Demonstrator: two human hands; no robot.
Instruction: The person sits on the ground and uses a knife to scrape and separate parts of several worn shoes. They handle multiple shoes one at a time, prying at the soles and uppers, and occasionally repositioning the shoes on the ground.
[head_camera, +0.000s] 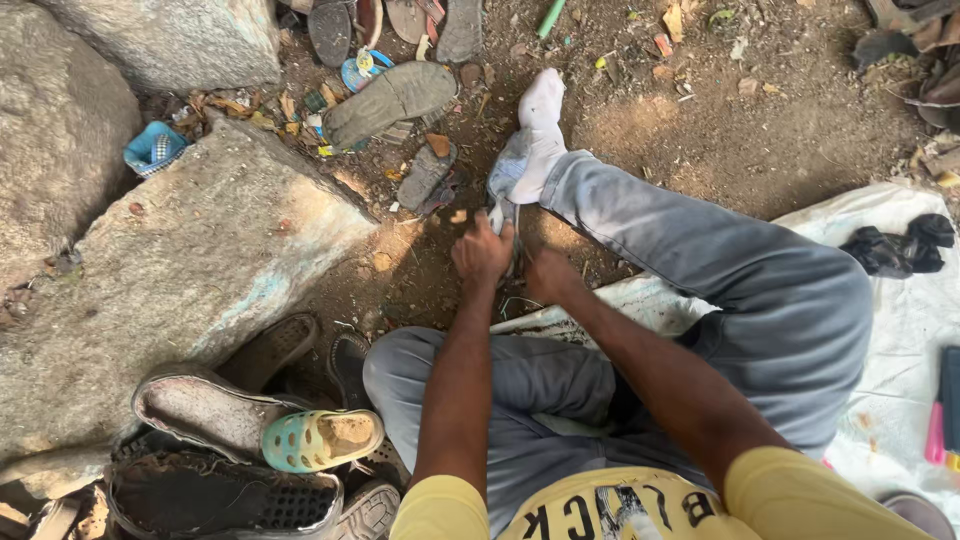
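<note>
A person sat on a sheet (900, 300) spread over the ground, one leg stretched forward. Both hands met just before the shin, the left hand (482, 252) beside the right hand (549, 275), below the outstretched foot (535, 135). A stone slab (190, 270) lay to the left, with worn shoes (250, 440) piled in front of it.

Soft shaded daylight over my lap, dappled sun patches on the brown dirt ground (700, 130), sharp focus, slight wide-angle bending at edges
</note>
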